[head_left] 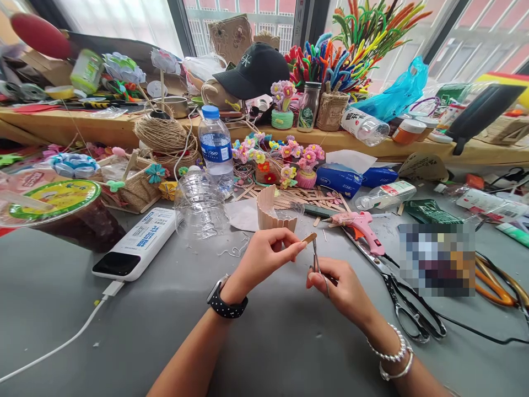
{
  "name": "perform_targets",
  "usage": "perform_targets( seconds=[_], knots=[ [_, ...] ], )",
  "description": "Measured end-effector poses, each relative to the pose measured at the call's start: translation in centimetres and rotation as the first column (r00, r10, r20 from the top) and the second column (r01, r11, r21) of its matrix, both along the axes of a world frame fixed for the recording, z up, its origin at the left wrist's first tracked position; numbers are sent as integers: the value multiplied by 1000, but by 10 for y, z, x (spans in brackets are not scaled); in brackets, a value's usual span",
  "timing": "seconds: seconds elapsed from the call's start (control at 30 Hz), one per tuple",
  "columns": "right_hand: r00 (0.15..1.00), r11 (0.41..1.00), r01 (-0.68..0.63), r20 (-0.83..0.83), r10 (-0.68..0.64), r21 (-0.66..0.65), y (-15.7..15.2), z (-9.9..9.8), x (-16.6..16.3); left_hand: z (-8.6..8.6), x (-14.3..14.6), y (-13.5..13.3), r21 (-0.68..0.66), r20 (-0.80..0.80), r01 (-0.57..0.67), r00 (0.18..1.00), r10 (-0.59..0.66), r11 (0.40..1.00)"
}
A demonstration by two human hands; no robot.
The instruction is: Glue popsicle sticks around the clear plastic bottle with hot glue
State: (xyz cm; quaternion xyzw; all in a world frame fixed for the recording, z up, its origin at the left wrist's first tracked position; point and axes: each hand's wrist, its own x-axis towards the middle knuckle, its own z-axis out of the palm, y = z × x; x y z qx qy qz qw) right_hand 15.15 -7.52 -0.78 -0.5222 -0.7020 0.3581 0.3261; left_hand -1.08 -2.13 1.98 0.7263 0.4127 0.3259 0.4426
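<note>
My left hand (266,255) pinches a short wooden craft stick (309,237) by its end, over the grey table (124,331). My right hand (341,286) is closed around small metal clippers (317,263) whose tip meets the stick. Just behind the hands stands a half-built cup of upright wooden sticks (275,212). A black watch sits on my left wrist, bead bracelets on my right.
A pink glue gun (361,227) and large black scissors (407,300) lie to the right. A white power bank (138,242), a crushed clear bottle (200,204), a water bottle (215,146), loose sticks, twine, pipe-cleaner flowers and a tissue pack (339,179) crowd the back.
</note>
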Motion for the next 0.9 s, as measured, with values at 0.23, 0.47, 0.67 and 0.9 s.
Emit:
perform_targets(
  seconds=[0.23, 0.47, 0.67, 0.9],
  knots=[
    [1000, 1000, 6, -23, -7, -21, -1, 0, 0, 1, 2, -1, 77, -24, -10, 1000, 12, 997],
    [999, 1000, 13, -33, -14, -17, 0, -3, 1, 0, 2, 0, 38, -27, 11, 1000, -10, 999],
    [996, 999, 29, -81, -31, -27, 0, -4, 1, 0, 2, 0, -9, -11, 20, 1000, -20, 1000],
    [991, 998, 48, -121, -54, -51, 0, -4, -1, 2, 1, 0, -85, 15, 32, 999, -31, 996]
  ],
)
